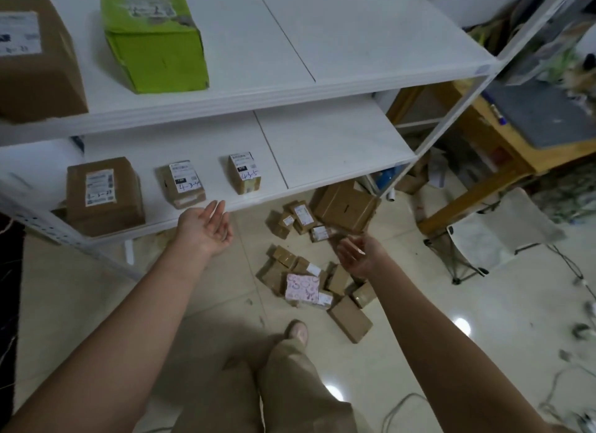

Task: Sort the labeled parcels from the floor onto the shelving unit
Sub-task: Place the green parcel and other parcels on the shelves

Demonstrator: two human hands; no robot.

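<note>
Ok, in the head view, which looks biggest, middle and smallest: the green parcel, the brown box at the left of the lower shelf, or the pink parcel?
1. green parcel, though it is also nearest the camera
2. brown box
3. pink parcel, farthest from the camera, so its true size is unsure

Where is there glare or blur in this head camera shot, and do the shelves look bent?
Head view: two bright glare spots on the glossy floor; head view: right hand motion-blurred, left hand sharper; head view: shelving unit edges bow from wide-angle distortion, clutter at far right smeared.
</note>
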